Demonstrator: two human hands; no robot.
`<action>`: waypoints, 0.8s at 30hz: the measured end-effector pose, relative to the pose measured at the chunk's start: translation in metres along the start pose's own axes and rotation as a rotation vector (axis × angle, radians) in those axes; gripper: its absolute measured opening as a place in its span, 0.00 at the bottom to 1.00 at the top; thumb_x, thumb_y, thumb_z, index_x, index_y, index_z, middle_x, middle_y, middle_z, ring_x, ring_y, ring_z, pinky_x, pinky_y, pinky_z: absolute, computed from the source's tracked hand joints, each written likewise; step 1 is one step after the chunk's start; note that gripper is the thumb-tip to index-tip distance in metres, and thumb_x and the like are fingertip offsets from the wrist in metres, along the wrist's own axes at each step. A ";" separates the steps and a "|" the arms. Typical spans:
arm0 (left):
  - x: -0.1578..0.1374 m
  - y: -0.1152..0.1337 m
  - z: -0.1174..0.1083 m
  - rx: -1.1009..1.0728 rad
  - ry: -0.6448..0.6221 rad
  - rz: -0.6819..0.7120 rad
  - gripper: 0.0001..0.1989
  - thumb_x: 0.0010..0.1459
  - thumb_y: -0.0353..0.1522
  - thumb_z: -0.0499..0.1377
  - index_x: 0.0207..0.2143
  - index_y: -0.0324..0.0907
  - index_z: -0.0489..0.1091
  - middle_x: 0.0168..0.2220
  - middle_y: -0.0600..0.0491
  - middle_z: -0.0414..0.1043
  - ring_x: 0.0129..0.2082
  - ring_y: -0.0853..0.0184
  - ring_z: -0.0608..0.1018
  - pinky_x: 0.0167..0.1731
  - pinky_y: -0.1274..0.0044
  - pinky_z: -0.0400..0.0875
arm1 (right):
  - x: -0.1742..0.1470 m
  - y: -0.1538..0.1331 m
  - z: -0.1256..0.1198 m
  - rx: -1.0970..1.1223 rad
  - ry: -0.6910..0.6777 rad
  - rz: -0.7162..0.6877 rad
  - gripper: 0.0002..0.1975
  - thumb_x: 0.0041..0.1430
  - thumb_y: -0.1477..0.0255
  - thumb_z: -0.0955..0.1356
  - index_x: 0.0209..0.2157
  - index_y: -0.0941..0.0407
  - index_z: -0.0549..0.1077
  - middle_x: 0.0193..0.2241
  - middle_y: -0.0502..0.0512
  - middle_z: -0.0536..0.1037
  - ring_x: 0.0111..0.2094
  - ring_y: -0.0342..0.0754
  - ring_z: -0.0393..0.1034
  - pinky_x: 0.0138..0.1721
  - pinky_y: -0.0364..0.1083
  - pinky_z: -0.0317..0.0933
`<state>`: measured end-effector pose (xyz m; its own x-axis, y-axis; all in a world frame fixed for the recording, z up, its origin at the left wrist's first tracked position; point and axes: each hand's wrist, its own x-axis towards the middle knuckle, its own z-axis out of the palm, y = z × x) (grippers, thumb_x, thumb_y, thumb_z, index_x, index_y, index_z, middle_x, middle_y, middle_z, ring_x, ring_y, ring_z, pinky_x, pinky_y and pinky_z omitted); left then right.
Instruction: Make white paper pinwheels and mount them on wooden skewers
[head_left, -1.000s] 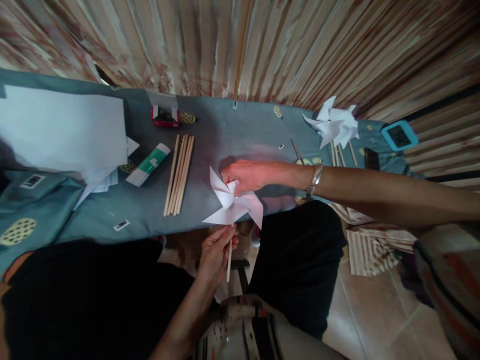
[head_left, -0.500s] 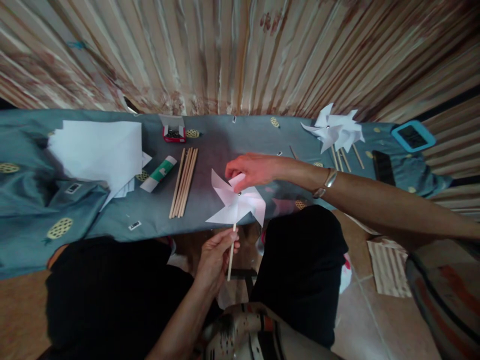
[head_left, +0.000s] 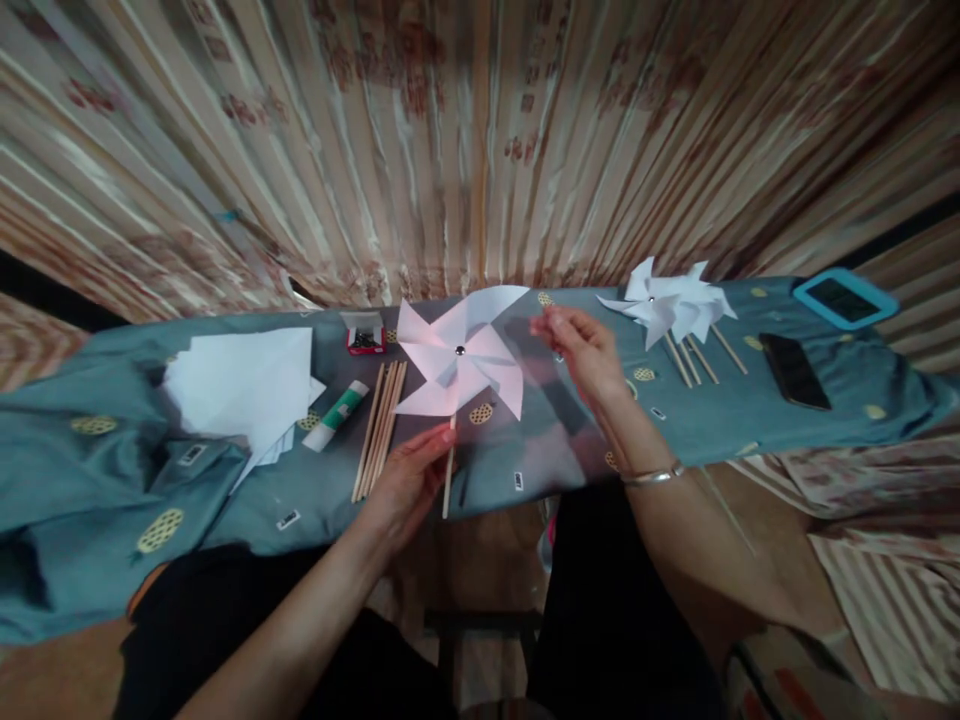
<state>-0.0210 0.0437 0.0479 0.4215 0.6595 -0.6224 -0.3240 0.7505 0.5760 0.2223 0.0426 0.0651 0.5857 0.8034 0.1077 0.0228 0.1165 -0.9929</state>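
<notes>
My left hand pinches the wooden stick of a white paper pinwheel between thumb and fingers. The pinwheel stands above the cloth-covered table, its blades facing me, with a shiny metal pin at its centre. To the right of the blades, apart from them, hovers my right hand; its fingers are bent and drawn together, and I see nothing in them. Left of the pinwheel lie several bare wooden sticks side by side. An opened small red box of metal pins sits behind them.
A green-and-white glue stick and a stack of white paper lie at the left. Finished-looking pinwheels rest together at the right, near a dark phone and a blue-framed device. A striped curtain hangs behind the table.
My right hand has come away from the pinwheel's blades and moved right. My left hand has raised the pinwheel further over the table, and its blades have turned. The head view has tilted up.
</notes>
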 end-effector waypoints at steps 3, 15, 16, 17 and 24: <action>0.013 0.008 0.006 0.029 -0.003 0.000 0.05 0.47 0.19 0.66 0.27 0.35 0.78 0.23 0.55 0.76 0.21 0.76 0.74 0.22 0.87 0.70 | -0.012 0.010 0.009 0.078 -0.072 0.157 0.19 0.44 0.51 0.73 0.32 0.49 0.77 0.34 0.50 0.82 0.40 0.49 0.75 0.50 0.52 0.65; 0.031 0.004 -0.002 0.019 -0.010 -0.042 0.08 0.43 0.18 0.66 0.26 0.35 0.79 0.22 0.52 0.77 0.21 0.76 0.74 0.24 0.87 0.70 | -0.018 0.015 0.034 0.123 -0.290 0.388 0.23 0.44 0.51 0.73 0.33 0.55 0.76 0.29 0.52 0.79 0.31 0.47 0.72 0.34 0.45 0.64; 0.032 0.004 -0.004 0.021 -0.017 -0.039 0.08 0.43 0.18 0.66 0.27 0.35 0.79 0.23 0.51 0.78 0.22 0.76 0.75 0.25 0.87 0.70 | -0.019 0.016 0.034 0.121 -0.299 0.390 0.23 0.44 0.51 0.73 0.33 0.55 0.76 0.28 0.52 0.79 0.30 0.46 0.72 0.34 0.45 0.64; 0.033 0.004 -0.006 0.022 -0.025 -0.035 0.09 0.42 0.18 0.67 0.28 0.35 0.79 0.24 0.51 0.78 0.22 0.76 0.75 0.25 0.87 0.71 | -0.021 0.016 0.034 0.118 -0.313 0.390 0.22 0.44 0.52 0.73 0.33 0.55 0.76 0.28 0.51 0.79 0.30 0.46 0.71 0.34 0.45 0.63; 0.036 0.007 -0.008 0.070 -0.031 0.010 0.10 0.38 0.21 0.69 0.27 0.37 0.80 0.26 0.50 0.79 0.26 0.73 0.77 0.30 0.84 0.72 | -0.025 0.013 0.035 0.048 -0.361 0.381 0.17 0.44 0.60 0.75 0.34 0.56 0.76 0.28 0.49 0.79 0.29 0.42 0.70 0.33 0.42 0.60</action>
<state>-0.0153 0.0727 0.0252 0.4449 0.6646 -0.6003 -0.2691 0.7385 0.6182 0.1799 0.0442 0.0509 0.2288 0.9431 -0.2413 -0.1792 -0.2029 -0.9627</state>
